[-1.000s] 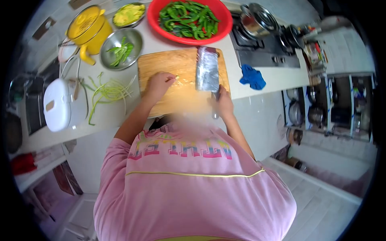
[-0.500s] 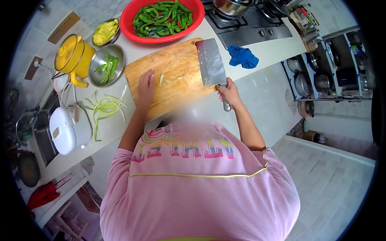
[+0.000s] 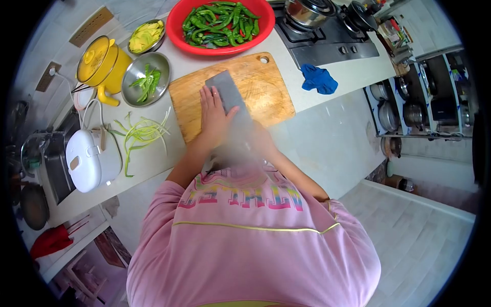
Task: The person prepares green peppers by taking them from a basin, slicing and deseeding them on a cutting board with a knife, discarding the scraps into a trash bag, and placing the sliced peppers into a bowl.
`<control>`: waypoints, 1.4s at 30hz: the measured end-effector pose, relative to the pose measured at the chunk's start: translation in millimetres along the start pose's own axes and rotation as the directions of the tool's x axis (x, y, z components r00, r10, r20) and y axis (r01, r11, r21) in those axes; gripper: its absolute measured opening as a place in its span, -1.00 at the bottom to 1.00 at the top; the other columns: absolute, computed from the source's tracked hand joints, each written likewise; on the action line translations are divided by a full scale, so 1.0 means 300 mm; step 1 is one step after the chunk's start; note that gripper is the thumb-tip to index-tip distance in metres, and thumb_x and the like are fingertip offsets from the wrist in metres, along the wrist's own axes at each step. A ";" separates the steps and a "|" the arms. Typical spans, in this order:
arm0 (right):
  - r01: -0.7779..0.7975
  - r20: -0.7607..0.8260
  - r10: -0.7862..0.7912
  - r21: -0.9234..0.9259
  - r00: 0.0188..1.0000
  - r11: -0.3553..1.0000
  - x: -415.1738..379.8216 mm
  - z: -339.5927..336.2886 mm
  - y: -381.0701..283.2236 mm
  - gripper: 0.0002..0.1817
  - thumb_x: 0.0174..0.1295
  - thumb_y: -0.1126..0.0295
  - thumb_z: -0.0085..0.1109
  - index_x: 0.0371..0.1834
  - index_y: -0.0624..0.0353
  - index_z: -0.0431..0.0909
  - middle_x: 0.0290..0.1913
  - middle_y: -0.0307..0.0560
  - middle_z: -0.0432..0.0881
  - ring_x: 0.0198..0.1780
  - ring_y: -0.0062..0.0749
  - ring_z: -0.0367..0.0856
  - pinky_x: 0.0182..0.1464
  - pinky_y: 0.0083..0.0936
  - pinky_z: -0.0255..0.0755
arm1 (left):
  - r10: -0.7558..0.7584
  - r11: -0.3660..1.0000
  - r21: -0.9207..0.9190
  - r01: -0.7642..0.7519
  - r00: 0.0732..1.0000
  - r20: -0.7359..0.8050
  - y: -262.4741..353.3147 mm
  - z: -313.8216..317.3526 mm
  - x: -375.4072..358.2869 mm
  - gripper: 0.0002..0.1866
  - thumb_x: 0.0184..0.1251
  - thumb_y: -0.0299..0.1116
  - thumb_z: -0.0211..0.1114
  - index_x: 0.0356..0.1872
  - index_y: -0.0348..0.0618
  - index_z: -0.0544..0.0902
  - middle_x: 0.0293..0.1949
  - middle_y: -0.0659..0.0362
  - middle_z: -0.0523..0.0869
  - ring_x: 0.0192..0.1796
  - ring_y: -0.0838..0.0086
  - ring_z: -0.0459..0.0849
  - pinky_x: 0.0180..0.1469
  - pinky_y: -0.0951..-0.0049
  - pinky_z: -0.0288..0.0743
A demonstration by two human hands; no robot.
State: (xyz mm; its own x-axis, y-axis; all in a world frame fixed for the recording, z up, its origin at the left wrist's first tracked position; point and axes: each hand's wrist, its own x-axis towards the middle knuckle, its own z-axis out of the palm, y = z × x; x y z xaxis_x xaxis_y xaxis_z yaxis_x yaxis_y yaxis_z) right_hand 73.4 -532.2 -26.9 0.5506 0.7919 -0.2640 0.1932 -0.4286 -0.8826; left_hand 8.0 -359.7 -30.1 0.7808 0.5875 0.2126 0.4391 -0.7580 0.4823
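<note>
A cleaver lies over the middle of the wooden cutting board, its broad blade pointing away from me. My left hand is spread against the blade's left side, fingers stretched out and thumb over the metal. My right hand is at the cleaver's handle end, near the board's front edge; a blurred patch hides its fingers and the handle. The garlic-like bits seen on the board before do not show now. Cut green pepper pieces lie in a steel bowl left of the board.
Behind the board stands a red basin of green peppers. A yellow pot, a bowl of yellow slices, green strips and a white appliance are at left. A blue cloth and a gas stove are at right.
The cleaver has moved left from the board's right edge to its middle, carried by my right hand. My left hand has shifted right and now touches the blade. The view has shifted slightly.
</note>
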 end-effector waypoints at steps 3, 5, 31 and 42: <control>-0.012 0.063 0.006 0.088 0.998 0.996 -0.001 0.073 -0.011 -0.67 0.15 0.52 0.06 -0.01 0.23 0.28 -0.63 -0.15 0.45 -0.73 -0.51 0.43 -0.70 -0.56 0.33 | 0.011 1.000 -0.023 -0.012 0.998 -0.062 -0.021 0.012 -0.008 -0.07 0.22 0.05 0.20 0.34 -0.51 0.01 0.36 -0.41 -0.06 0.43 -0.24 -0.12 0.42 -0.01 -0.17; 0.075 0.077 -0.087 0.146 0.993 0.986 0.007 0.118 0.048 -0.66 0.16 0.55 0.04 0.02 0.22 0.27 -0.61 -0.18 0.44 -0.73 -0.54 0.41 -0.70 -0.58 0.32 | 0.050 0.998 -0.041 -0.054 0.995 -0.092 -0.037 0.003 -0.017 -0.09 0.22 0.04 0.20 0.33 -0.53 0.04 0.36 -0.41 -0.04 0.42 -0.25 -0.11 0.42 -0.03 -0.16; 0.244 0.987 0.082 -0.046 -0.142 0.969 -0.619 1.042 -0.384 -0.81 0.14 0.59 0.02 -0.18 0.21 0.31 -0.54 -0.19 0.43 -0.71 -0.53 0.39 -0.69 -0.56 0.27 | -0.602 0.188 -0.243 0.952 -0.084 -0.794 -0.173 -0.490 -1.640 -0.12 0.23 0.08 0.16 0.32 -0.47 0.10 0.36 -0.36 -0.01 0.42 -0.22 -0.08 0.41 -0.03 -0.09; 0.609 0.662 0.281 0.335 -0.695 0.719 -1.303 1.660 -0.025 -0.74 0.13 0.52 0.04 -0.09 0.21 0.32 -0.57 -0.17 0.44 -0.70 -0.53 0.41 -0.69 -0.55 0.32 | -0.605 -0.384 -0.610 0.693 -0.688 -0.401 0.033 -0.250 -2.591 -0.15 0.27 0.06 0.11 0.37 -0.39 0.06 0.40 -0.27 -0.01 0.46 -0.12 -0.10 0.43 0.02 -0.19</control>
State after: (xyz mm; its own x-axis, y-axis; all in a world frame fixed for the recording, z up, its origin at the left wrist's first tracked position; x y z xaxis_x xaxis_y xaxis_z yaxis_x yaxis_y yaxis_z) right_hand -547.7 -622.1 -110.8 -0.8660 -0.3827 -0.3218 0.2023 0.3204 -0.9254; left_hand -628.0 -802.6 -126.9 -0.9809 0.1681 -0.0974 0.1015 0.8708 0.4811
